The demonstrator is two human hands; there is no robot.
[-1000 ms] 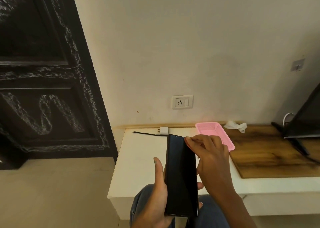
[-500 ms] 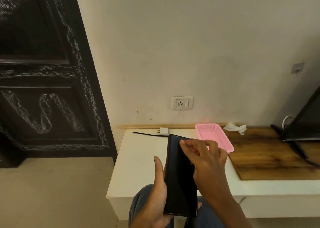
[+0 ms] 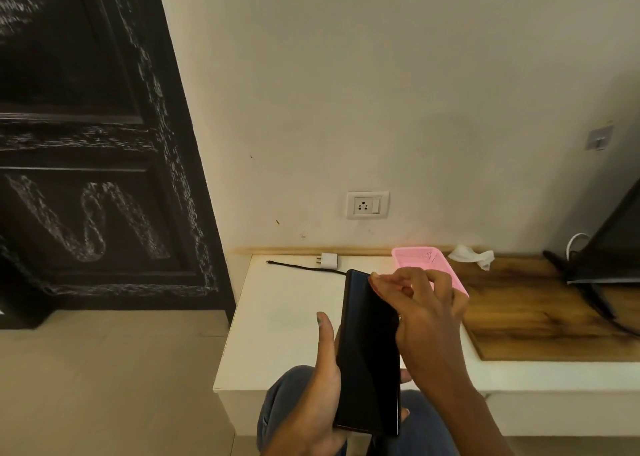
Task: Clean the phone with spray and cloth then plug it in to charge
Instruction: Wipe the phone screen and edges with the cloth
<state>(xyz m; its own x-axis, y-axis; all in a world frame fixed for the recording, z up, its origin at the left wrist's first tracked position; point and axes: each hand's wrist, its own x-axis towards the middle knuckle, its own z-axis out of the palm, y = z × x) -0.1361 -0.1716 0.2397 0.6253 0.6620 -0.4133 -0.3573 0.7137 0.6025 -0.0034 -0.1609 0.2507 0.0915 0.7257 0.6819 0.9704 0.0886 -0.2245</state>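
A: From the left, the black cable (image 3: 304,268) and white charger (image 3: 329,260) lie on the white shelf (image 3: 284,324); the left hand (image 3: 318,386) grips the phone (image 3: 370,355) upright over the lap.

B: The right hand (image 3: 422,310) pinches its top corner. A one-sided grip could let it slip and drop.
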